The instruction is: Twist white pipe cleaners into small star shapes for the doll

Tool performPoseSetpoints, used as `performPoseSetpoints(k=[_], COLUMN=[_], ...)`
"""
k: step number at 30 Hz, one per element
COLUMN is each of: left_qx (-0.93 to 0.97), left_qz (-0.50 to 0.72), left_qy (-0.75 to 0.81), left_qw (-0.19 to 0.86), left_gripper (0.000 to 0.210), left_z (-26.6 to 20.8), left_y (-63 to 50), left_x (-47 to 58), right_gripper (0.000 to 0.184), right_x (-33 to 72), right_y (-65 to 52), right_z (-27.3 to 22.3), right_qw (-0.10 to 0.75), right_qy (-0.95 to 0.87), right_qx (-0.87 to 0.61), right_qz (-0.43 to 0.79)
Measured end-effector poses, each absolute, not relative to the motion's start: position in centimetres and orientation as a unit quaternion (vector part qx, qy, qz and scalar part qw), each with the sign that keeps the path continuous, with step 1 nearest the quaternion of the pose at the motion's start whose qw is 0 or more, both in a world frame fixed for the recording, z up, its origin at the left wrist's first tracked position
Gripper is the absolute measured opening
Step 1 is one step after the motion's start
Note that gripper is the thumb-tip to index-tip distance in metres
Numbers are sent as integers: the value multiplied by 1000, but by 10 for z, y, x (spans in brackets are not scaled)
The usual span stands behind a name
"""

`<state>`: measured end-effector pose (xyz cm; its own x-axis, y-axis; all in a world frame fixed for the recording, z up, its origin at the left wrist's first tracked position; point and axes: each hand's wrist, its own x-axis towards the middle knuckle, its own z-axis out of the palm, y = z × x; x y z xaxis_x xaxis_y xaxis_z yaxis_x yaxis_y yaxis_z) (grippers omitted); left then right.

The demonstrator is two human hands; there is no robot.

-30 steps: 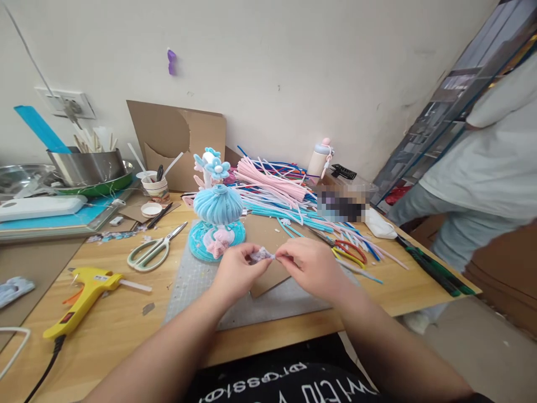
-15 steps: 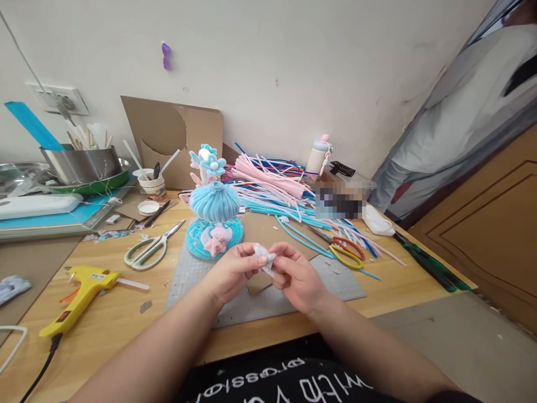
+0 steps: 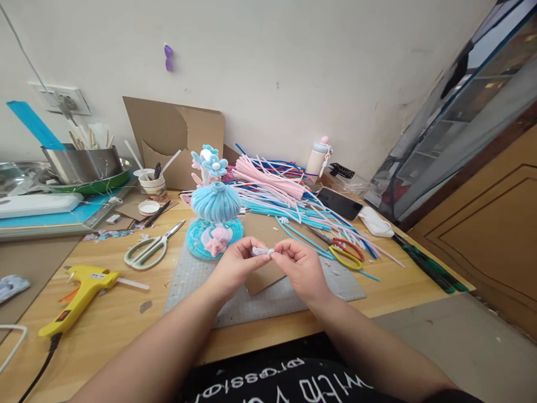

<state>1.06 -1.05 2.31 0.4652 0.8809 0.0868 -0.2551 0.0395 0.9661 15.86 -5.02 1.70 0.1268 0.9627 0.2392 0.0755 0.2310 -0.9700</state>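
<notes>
A small pale lavender-white piece of bent pipe cleaner (image 3: 262,251) is pinched between both hands, over the grey cutting mat (image 3: 235,305). My left hand (image 3: 237,263) grips its left part with thumb and fingers. My right hand (image 3: 300,268) pinches its right end with the fingertips; the fingers cover much of the piece. Just beyond the left hand stands a blue pipe-cleaner figure with a pleated ball-shaped body (image 3: 216,202) on a round blue base (image 3: 195,240). A pink starfish (image 3: 216,242) is on that base. Beneath the hands lies a piece of cardboard (image 3: 260,282).
Scissors (image 3: 153,249) and a yellow glue gun (image 3: 84,288) lie at left. Red-and-yellow-handled scissors (image 3: 346,254) lie at right. Loose pipe cleaners (image 3: 268,182) pile up behind, beside a phone (image 3: 339,203) and a bottle (image 3: 318,159). Green-handled pliers (image 3: 432,266) rest near the right edge.
The pale piece has been turned from upright and spread to a flatter, sideways position between my fingers. A person at the right has gone out of view.
</notes>
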Motion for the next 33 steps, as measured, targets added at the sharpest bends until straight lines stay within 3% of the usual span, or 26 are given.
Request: performPoseSetpoints(k=[8,10,14,25,33], left_qx=[697,681,582,413,384], left_qz=[406,413,402,451,482], left_qy=[398,399,366,309,280], left_qw=[437,455,605,728,736], left_gripper=[15,14,21,22,20], left_z=[23,23,23,21,22], left_y=[-14,-15,-13,-11,-13], left_x=[11,11,11,12,12], right_gripper=[13,14,13,16,26], right_x=[177,183,193,194,164], right_y=[-42,-42,-39,-34,-40], right_z=[33,38,47,31,15], right_qw=[411,388,361,431,573], right_qy=[-623,-650,-682,-574,-519], right_qx=[-518,-497,-462,-392,-395], right_qz=[418,425,438,576,496])
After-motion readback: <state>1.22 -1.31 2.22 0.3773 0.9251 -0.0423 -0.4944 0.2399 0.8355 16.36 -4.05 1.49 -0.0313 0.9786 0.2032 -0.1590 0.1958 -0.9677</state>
